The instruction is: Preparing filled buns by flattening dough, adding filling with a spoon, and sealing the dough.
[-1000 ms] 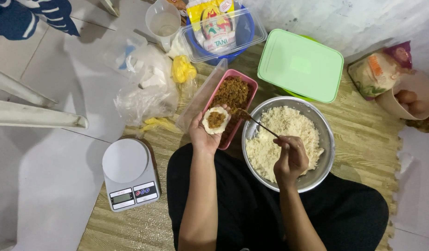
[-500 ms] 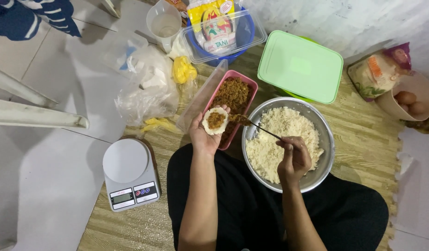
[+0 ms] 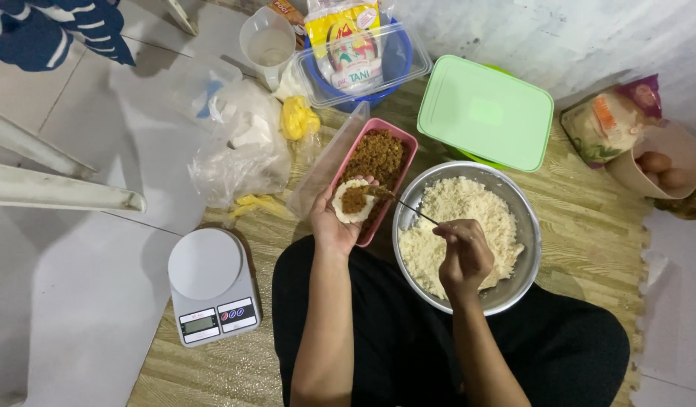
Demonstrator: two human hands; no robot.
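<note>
My left hand (image 3: 334, 224) cups a flat round of white dough (image 3: 351, 202) with brown filling in its middle, held over the near end of a pink rectangular tray (image 3: 408, 154) of brown filling. My right hand (image 3: 464, 256) grips a thin metal spoon (image 3: 407, 206) whose tip rests on the filling in the dough. The right hand hovers above a steel bowl (image 3: 530, 240) full of white crumbly dough.
A white kitchen scale (image 3: 209, 285) sits at the left on the woven mat. Beyond the tray lie plastic bags (image 3: 241, 151), a clear lid, a blue bowl with packets (image 3: 357, 47), a measuring jug (image 3: 267, 41), a green lidded box (image 3: 485, 111) and a bowl of eggs (image 3: 663, 167).
The spoon has come over from the tray to the dough in my left hand, and the spoonful of filling now sits on it. My right hand shifted slightly left.
</note>
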